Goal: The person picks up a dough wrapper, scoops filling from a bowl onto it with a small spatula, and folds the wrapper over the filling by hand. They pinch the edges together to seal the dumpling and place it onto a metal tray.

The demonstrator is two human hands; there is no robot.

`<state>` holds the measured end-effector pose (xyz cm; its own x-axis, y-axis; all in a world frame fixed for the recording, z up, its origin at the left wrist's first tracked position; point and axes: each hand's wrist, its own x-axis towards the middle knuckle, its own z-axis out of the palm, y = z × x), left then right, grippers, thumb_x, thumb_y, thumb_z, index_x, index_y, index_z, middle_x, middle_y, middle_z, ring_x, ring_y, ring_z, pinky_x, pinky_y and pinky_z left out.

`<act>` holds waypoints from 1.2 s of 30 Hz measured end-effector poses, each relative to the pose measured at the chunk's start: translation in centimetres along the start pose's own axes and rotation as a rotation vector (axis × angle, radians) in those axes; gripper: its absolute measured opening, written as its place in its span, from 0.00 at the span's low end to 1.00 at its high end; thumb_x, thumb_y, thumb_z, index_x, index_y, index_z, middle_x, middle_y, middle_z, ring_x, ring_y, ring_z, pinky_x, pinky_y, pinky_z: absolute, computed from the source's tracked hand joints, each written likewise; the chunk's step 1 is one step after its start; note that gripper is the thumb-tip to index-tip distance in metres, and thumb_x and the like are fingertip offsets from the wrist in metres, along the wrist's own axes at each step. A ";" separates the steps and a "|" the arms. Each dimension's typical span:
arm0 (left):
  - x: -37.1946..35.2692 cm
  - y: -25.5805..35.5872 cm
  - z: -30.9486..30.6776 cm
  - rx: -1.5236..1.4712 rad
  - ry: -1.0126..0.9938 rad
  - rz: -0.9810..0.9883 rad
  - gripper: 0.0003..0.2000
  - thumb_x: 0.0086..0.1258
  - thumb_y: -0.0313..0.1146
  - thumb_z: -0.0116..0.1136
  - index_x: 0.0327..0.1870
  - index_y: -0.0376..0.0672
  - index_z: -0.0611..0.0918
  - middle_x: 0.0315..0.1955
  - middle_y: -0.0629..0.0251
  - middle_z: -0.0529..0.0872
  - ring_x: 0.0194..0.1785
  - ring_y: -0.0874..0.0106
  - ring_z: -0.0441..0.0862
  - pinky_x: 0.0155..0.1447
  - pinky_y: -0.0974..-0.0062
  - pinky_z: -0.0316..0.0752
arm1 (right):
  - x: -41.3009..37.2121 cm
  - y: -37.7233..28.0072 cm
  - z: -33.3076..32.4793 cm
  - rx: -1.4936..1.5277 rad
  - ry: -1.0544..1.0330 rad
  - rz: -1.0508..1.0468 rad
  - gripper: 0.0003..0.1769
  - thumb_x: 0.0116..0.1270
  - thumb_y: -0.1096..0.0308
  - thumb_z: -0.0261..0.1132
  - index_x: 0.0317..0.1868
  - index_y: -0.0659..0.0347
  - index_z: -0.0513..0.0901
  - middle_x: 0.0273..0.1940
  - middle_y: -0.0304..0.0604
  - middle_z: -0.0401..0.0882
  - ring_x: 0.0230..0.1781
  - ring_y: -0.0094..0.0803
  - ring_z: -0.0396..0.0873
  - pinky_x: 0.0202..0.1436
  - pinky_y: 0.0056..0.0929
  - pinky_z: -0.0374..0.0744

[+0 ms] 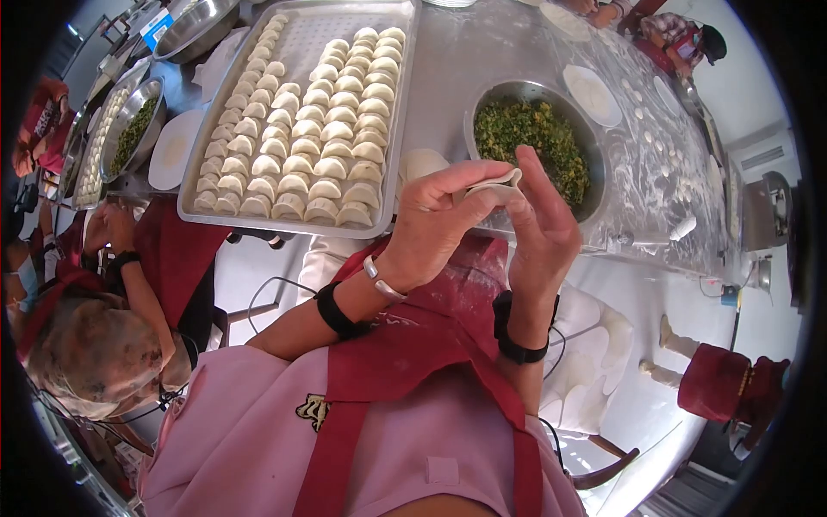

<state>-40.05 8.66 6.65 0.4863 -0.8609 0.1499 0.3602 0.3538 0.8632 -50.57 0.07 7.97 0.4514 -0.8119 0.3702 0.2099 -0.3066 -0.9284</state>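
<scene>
Between my two hands is a dumpling (497, 183), its pale wrapper folded over and pinched along the edge. My left hand (435, 220) grips it with thumb and fingers from the left. From the right, the thumb of my right hand (544, 228) presses on the wrapper while the fingers point up beside it. Just behind the hands stands a metal bowl (594, 129) of chopped green and yellow filling (534, 129). To the left, a metal tray (301, 33) carries rows of folded dumplings (310, 129). A round wrapper (422, 162) lies partly hidden behind my left hand.
Flour dusts the metal table (642, 172) on the right, where small dough pieces lie. A white plate (593, 95) sits by the bowl. At left, a co-worker (103, 345) sits near another filling bowl (133, 129). More people work at the far end.
</scene>
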 end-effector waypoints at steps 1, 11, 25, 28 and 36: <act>0.0 0.2 0.2 0.030 -0.005 0.014 0.18 0.75 0.25 0.57 0.64 0.30 0.75 0.54 0.56 0.84 0.55 0.73 0.83 0.61 0.75 0.79 | 0.0 -0.1 0.0 0.071 -0.009 0.055 0.15 0.64 0.75 0.70 0.51 0.69 0.86 0.60 0.57 0.80 0.69 0.46 0.72 0.70 0.42 0.71; -0.1 1.2 -0.1 0.278 -0.040 -0.006 0.18 0.76 0.24 0.54 0.65 0.30 0.75 0.51 0.59 0.85 0.52 0.76 0.83 0.57 0.77 0.80 | 0.0 0.5 0.3 -0.099 -0.016 -0.226 0.09 0.60 0.79 0.71 0.42 0.66 0.87 0.53 0.56 0.85 0.65 0.49 0.76 0.66 0.42 0.75; 0.9 2.1 -1.5 0.335 -0.237 -0.012 0.26 0.74 0.22 0.55 0.72 0.33 0.67 0.57 0.59 0.79 0.62 0.71 0.78 0.61 0.74 0.80 | 0.4 -0.7 -1.1 -0.286 -0.235 -0.176 0.15 0.58 0.77 0.73 0.47 0.64 0.87 0.60 0.53 0.81 0.71 0.48 0.70 0.69 0.42 0.72; 0.9 2.9 -1.3 0.327 -0.253 -0.092 0.26 0.74 0.22 0.55 0.73 0.33 0.65 0.58 0.59 0.79 0.63 0.71 0.77 0.62 0.73 0.79 | 0.2 0.6 -1.5 -0.212 -0.223 -0.186 0.14 0.59 0.76 0.72 0.46 0.67 0.87 0.60 0.54 0.81 0.70 0.48 0.71 0.71 0.43 0.69; -0.7 0.8 -0.3 -0.131 -0.080 -0.074 0.23 0.75 0.25 0.57 0.69 0.30 0.70 0.59 0.57 0.80 0.60 0.72 0.79 0.63 0.72 0.79 | -0.8 -0.2 0.4 0.152 0.033 0.016 0.11 0.65 0.75 0.69 0.46 0.72 0.86 0.59 0.65 0.79 0.67 0.48 0.73 0.70 0.43 0.70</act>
<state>-39.91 9.65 7.12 0.3915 -0.9108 0.1311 0.4958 0.3288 0.8038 -50.63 0.91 7.86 0.4280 -0.8326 0.3516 0.3327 -0.2166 -0.9178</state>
